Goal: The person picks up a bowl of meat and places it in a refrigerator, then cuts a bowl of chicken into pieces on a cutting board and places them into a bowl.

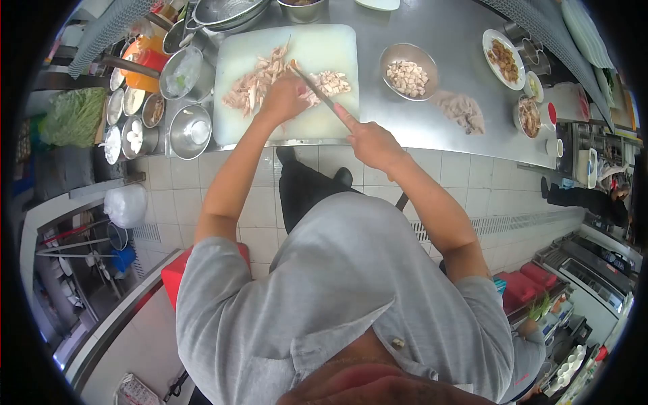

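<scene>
A white cutting board (324,50) lies on the steel table. My right hand (378,145) is closed round the handle of a knife (314,88), whose blade slants up and left across the board. My left hand (283,100) is bent over pale strips of meat (256,84), its fingers closed on them beside the blade. Part of the strips and the fingertips are hidden under that hand. To the right of the blade lies a pile of small diced meat (334,83). A steel bowl (408,71) of diced meat stands right of the board.
A crumpled cloth (460,111) lies right of the bowl. At the far right stand a plate of brown food (503,59) and a bowl of shredded food (528,116). Several metal containers (190,131) crowd the left side. Another person (587,202) is at the far right.
</scene>
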A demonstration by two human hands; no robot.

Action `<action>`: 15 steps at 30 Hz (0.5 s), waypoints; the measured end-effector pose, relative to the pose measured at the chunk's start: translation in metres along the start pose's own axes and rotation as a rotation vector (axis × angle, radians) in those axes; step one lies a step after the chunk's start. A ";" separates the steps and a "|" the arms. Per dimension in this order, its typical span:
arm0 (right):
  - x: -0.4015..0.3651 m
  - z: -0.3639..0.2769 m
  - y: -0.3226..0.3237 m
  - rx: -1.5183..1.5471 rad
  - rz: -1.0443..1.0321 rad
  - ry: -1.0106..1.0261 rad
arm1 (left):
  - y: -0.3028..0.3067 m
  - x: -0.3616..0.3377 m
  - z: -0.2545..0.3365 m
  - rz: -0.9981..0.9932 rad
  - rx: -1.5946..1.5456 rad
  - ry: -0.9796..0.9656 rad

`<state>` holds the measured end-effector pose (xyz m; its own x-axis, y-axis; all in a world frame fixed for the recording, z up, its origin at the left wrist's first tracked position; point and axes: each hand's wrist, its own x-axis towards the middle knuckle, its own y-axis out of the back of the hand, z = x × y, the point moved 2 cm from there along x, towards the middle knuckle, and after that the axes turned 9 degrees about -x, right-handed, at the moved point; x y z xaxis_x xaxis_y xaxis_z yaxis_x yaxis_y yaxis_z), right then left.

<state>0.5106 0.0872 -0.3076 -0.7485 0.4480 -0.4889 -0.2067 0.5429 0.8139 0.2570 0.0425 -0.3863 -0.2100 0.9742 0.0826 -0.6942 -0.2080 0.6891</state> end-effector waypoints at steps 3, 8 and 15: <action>-0.015 -0.010 0.009 -0.024 -0.044 -0.013 | 0.000 -0.005 -0.003 -0.063 0.039 0.026; -0.005 -0.005 -0.021 -0.045 -0.013 0.009 | -0.007 -0.001 -0.010 -0.083 0.083 -0.016; 0.004 0.000 -0.010 -0.012 0.006 0.030 | 0.006 -0.006 0.001 -0.017 0.007 0.033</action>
<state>0.5101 0.0833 -0.3176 -0.7684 0.4294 -0.4746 -0.2099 0.5314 0.8207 0.2553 0.0351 -0.3820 -0.2211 0.9741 0.0470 -0.6930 -0.1908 0.6953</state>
